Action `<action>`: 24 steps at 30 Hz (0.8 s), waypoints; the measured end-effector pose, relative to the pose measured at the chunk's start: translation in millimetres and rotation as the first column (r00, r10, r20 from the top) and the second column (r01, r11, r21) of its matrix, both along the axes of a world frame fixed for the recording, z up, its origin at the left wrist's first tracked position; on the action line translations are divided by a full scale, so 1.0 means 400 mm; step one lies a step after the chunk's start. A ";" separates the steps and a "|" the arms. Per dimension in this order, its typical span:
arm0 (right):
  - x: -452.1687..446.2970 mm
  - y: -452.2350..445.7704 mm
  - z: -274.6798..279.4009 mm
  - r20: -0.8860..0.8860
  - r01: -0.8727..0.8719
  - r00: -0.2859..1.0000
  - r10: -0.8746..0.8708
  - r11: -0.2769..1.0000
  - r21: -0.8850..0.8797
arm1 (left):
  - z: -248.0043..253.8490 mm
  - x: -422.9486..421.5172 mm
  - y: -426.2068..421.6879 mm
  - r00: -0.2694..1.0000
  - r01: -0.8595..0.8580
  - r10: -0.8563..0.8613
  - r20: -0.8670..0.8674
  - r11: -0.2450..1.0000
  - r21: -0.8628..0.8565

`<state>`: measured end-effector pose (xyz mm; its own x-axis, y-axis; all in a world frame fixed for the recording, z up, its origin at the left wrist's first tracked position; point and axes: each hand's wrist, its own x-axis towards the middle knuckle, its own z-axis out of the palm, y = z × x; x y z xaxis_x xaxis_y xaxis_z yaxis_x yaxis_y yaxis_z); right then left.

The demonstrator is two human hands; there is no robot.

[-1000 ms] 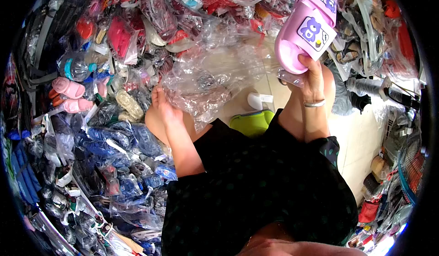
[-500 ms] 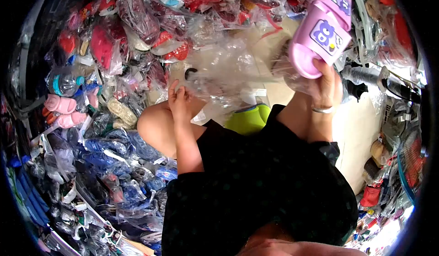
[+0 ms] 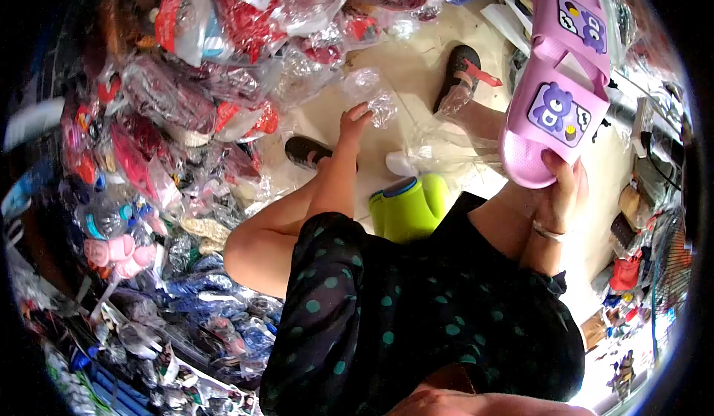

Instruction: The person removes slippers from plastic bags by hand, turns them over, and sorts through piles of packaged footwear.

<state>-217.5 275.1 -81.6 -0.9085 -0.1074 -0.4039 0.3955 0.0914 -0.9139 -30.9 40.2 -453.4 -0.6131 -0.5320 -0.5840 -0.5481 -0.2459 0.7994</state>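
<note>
My right hand (image 3: 563,185) grips a pair of pink slippers (image 3: 520,152) by the toe of the nearer one, thumb on top. Both slippers have a purple bear patch on the strap, and they are stacked lengthwise, pointing up and away at the upper right. My left hand (image 3: 355,121) is stretched forward over the floor, its fingers bent together at the edge of a crumpled clear plastic bag (image 3: 370,96). More thin clear plastic (image 3: 446,144) hangs between my knees, left of the slippers.
Bagged shoes (image 3: 167,92) are heaped along the left and far side. A lime-green stool-like object (image 3: 410,209) stands between my legs on the tiled floor (image 3: 409,66). A plastic bottle (image 3: 105,215) and pink slippers (image 3: 119,254) lie at left; a fan (image 3: 669,267) is at right.
My left hand has moved forward and right, with the plastic ahead of its fingers. The pink slippers appear lower and further right, still in my right hand. The view has shifted, showing both feet.
</note>
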 end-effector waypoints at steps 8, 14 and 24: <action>-0.009 -0.005 0.006 0.038 -0.052 0.998 0.052 0.999 0.015 | 0.165 -0.031 -0.095 0.866 -0.402 0.436 -0.245 0.898 0.176; 0.021 -0.012 0.006 0.041 -0.112 0.991 0.125 0.965 -0.237 | 0.432 0.115 -0.153 0.679 -0.390 0.614 -0.402 0.766 0.511; 0.077 -0.014 -0.021 -0.027 -0.285 0.954 0.299 0.875 -0.391 | 0.639 0.255 -0.087 0.329 -0.068 0.676 -0.660 0.714 0.697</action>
<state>-186.6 269.4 -90.0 -0.7983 -0.5191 -0.3054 0.4367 -0.1498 -0.8870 70.9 5.5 -197.9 -0.7159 -0.6860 -0.1303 0.5891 -0.6936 0.4146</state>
